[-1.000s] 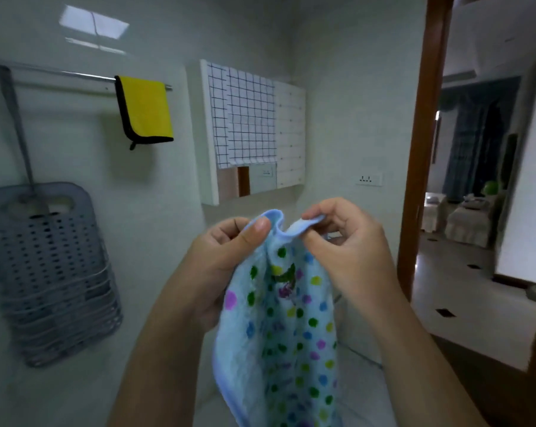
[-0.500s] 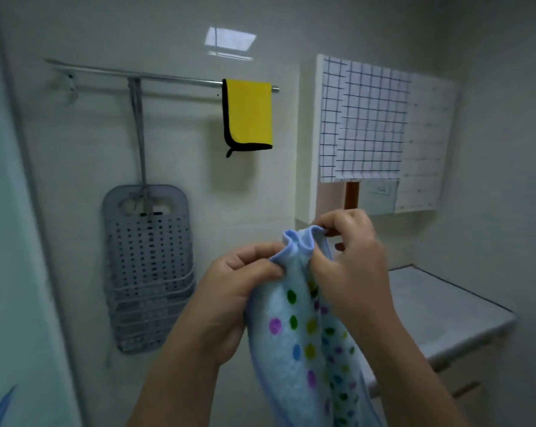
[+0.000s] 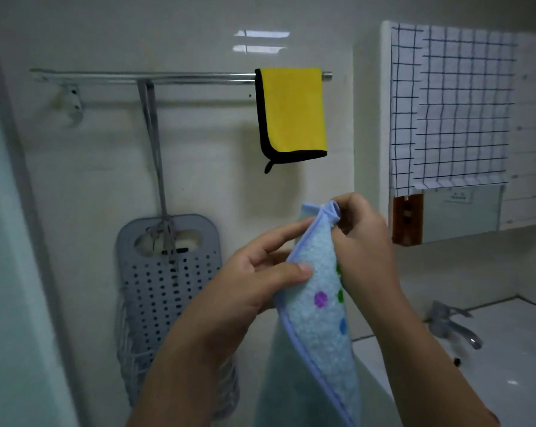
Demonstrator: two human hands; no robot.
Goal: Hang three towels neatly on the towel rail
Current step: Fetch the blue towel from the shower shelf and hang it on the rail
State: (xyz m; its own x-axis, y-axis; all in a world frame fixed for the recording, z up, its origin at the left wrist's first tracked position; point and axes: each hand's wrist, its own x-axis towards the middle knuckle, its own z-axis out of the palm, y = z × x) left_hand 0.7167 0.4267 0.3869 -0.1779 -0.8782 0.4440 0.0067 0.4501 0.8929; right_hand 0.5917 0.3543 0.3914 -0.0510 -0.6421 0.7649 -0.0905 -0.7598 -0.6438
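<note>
Head view shows one towel already in place: a yellow towel with black border [image 3: 292,112] hangs folded over the right end of the towel rail [image 3: 168,77]. The second one, a light blue towel with coloured dots [image 3: 317,303], is not yet on the rail; it hangs in front of the person, well below the bar. The right hand [image 3: 362,238] pinches its top corner, and the left hand [image 3: 254,282] pinches the bound edge a little lower. I judge about one third is done. A third towel I cannot see. Free rail remains left of the yellow towel, beside the strap of the grey perforated basket [image 3: 165,272].
</note>
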